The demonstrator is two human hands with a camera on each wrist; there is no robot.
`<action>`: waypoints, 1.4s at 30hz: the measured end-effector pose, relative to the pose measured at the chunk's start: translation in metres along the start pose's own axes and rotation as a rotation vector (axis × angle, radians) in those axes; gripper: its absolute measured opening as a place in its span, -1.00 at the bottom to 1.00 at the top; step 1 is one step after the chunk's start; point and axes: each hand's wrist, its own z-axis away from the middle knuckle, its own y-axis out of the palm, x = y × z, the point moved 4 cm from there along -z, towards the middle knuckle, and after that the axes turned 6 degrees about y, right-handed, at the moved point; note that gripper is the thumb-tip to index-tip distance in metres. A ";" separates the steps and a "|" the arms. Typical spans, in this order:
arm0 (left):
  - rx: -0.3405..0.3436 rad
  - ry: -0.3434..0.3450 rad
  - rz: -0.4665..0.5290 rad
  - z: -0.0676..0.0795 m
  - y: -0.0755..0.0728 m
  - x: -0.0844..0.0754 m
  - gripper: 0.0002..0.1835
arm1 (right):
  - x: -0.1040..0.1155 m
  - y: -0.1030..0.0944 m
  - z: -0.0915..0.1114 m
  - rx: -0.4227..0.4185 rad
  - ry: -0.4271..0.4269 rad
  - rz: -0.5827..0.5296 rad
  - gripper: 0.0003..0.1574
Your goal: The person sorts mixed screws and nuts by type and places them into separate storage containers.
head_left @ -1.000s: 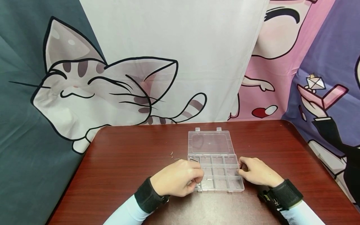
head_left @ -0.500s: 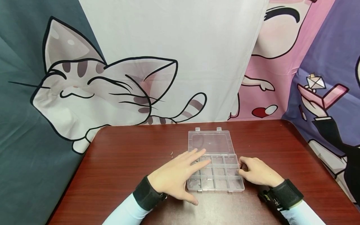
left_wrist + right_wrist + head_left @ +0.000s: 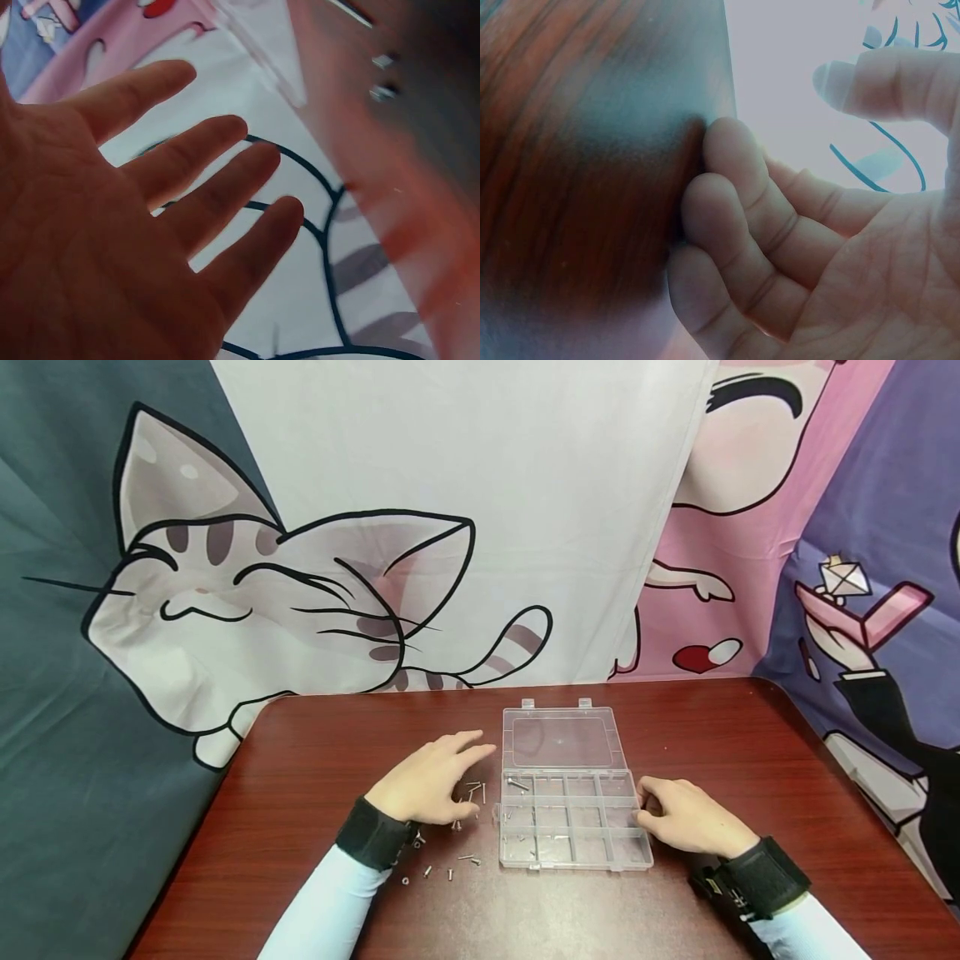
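Note:
A clear plastic compartment box (image 3: 567, 831) lies on the table, its lid (image 3: 562, 739) folded back flat. Just left of it, my left hand (image 3: 423, 781) hovers with fingers spread and holds nothing; the left wrist view shows its bare palm (image 3: 82, 240). Under and beside this hand lie several small screws (image 3: 451, 874) and nuts (image 3: 406, 881). One longer screw (image 3: 517, 785) rests in the back left compartment, and tiny bits sit in other left compartments. My right hand (image 3: 686, 818) holds the box's right edge between thumb and curled fingers (image 3: 716, 214).
The red-brown wooden table (image 3: 337, 735) has a worn pale patch (image 3: 570, 914) at its front middle. Behind it hangs a printed cloth (image 3: 570, 527) with cartoon figures. The table's back edge runs just behind the lid.
My left hand was curled over the box's left compartments, then opened above them and moved left and back over the loose screws. The longer screw is left in its compartment. The right hand stays put.

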 end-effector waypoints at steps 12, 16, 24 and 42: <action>-0.081 0.075 -0.089 -0.003 0.020 0.029 -0.66 | -0.001 0.001 0.000 0.002 0.009 0.009 -0.85; -0.096 0.095 -0.097 -0.006 0.026 0.031 -0.79 | -0.002 0.002 -0.001 -0.003 0.016 0.017 -0.84; -0.084 0.082 -0.074 -0.008 0.031 0.030 -0.85 | -0.001 0.002 -0.001 -0.006 0.012 0.025 -0.84; -0.102 0.057 -0.123 -0.009 0.035 0.033 -0.78 | -0.002 0.002 -0.001 -0.008 0.013 0.028 -0.85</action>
